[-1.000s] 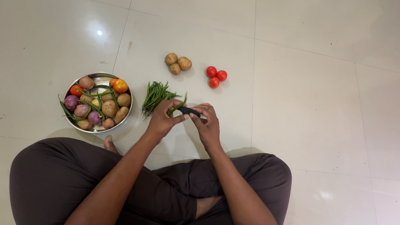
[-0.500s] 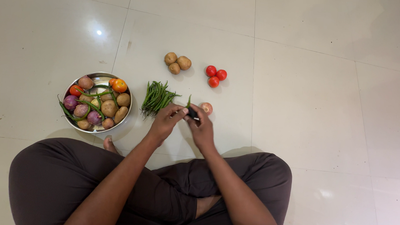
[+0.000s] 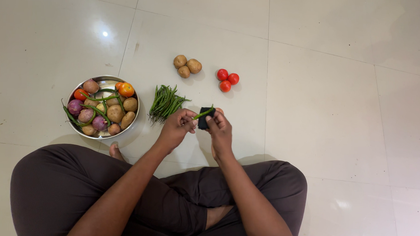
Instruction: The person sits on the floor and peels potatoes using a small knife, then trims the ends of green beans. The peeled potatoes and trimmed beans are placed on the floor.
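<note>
The left hand (image 3: 178, 126) pinches a green bean (image 3: 202, 114) steady. The right hand (image 3: 219, 127) grips a small black tool (image 3: 204, 118) against it (blade hidden), bean pile (image 3: 165, 102) close by.

The person wears dark brown trousers (image 3: 77, 188); both forearms are bare, the left hand (image 3: 177, 126) and right hand (image 3: 220, 130) ungloved, feet bare.

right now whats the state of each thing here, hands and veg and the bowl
left hand: pinching one end of a green bean
right hand: gripping a small black tool
green bean: held off the floor between both hands
small black tool: against the bean; blade not visible
steel bowl: upright, full of mixed vegetables
bean pile: loose on the floor
potatoes: three, clustered, whole
tomatoes: three, clustered, whole
</note>
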